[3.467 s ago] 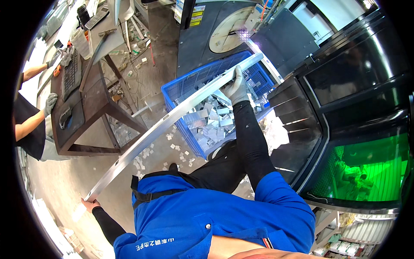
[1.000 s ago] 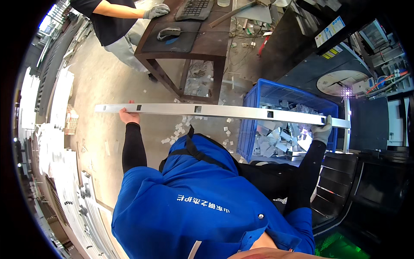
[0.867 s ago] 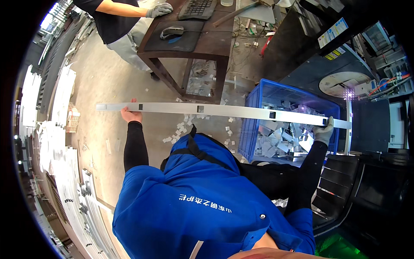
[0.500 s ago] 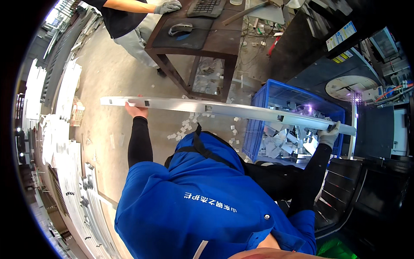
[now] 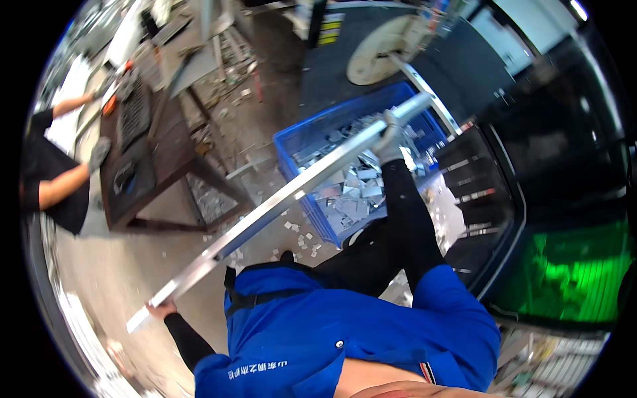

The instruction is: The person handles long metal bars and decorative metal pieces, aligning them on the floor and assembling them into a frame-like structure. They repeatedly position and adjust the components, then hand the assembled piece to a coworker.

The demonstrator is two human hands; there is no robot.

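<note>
A long silvery square metal tube (image 5: 279, 200) with dark cut-outs slants across in front of my body, low at the left and high at the right. My bare left hand (image 5: 161, 309) is closed round it near its lower left end. Near the far right end, my right hand (image 5: 387, 142), in a pale work glove, grips the tube too. Beneath that end stands a blue plastic crate (image 5: 316, 215) heaped with small shiny metal offcuts (image 5: 358, 189). The tube's right tip lies close to a metal bar (image 5: 431, 99) beside the crate; whether they touch I cannot tell.
At the left, a dark table (image 5: 179, 162) bears a keyboard (image 5: 135, 109), a mouse (image 5: 124, 178) and a hammer (image 5: 174, 89). A co-worker (image 5: 63, 176) stands behind it. A machine with a round plate (image 5: 371, 56) is beyond the crate. Scraps (image 5: 302, 242) litter the floor; a green panel (image 5: 570, 272) is at right.
My body and view have turned to the right. The tube, nearly level before, now slants up to the right, held in both hands. The co-worker's second hand has come into view.
</note>
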